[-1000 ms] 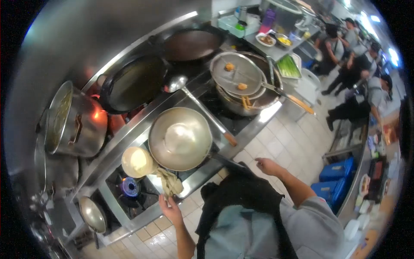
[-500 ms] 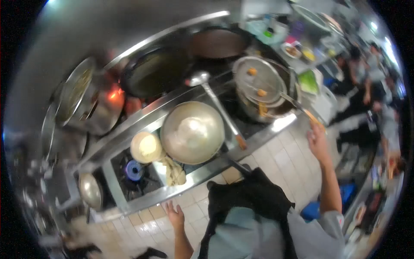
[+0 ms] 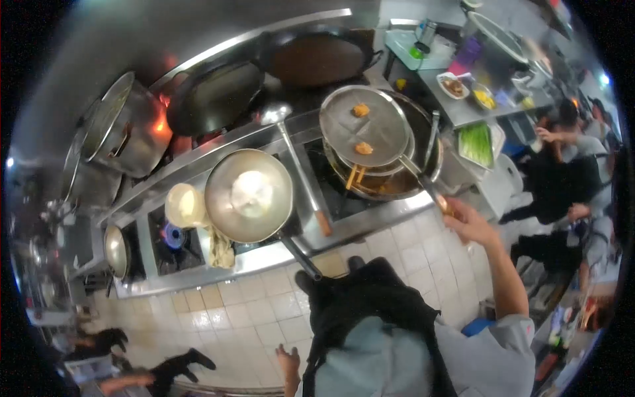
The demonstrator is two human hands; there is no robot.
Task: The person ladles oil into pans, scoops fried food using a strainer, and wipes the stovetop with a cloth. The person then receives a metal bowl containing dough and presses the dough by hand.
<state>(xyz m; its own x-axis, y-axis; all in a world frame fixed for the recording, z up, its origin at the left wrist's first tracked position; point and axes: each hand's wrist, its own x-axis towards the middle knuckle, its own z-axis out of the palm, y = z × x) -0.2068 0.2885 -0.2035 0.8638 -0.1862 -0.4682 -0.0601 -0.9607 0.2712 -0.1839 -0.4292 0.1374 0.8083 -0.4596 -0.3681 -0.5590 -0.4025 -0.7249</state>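
My right hand (image 3: pixel 467 223) grips the wooden handle end of a round wire strainer (image 3: pixel 365 126). The strainer rests across a large wok (image 3: pixel 415 173) on the right burner and carries two orange pieces of food. My left hand (image 3: pixel 288 362) hangs low beside my dark apron, fingers apart, holding nothing. A steel wok (image 3: pixel 249 195) with a pale mound inside sits on the middle burner, its black handle pointing toward me. A ladle (image 3: pixel 291 147) with a wooden grip lies across the stove between the two woks. A crumpled cloth (image 3: pixel 221 248) lies on the stove's front edge.
A blue flame (image 3: pixel 173 235) burns on an uncovered burner. A small pale bowl (image 3: pixel 184 205), two dark woks (image 3: pixel 215 96), a stock pot (image 3: pixel 120 132) over fire. A counter at right holds a green tray (image 3: pixel 476 143) and dishes. People stand at far right; someone's feet at lower left.
My right hand has swung from near my waist out to the strainer handle and closed on it. My left hand left the cloth and dropped down by my apron.
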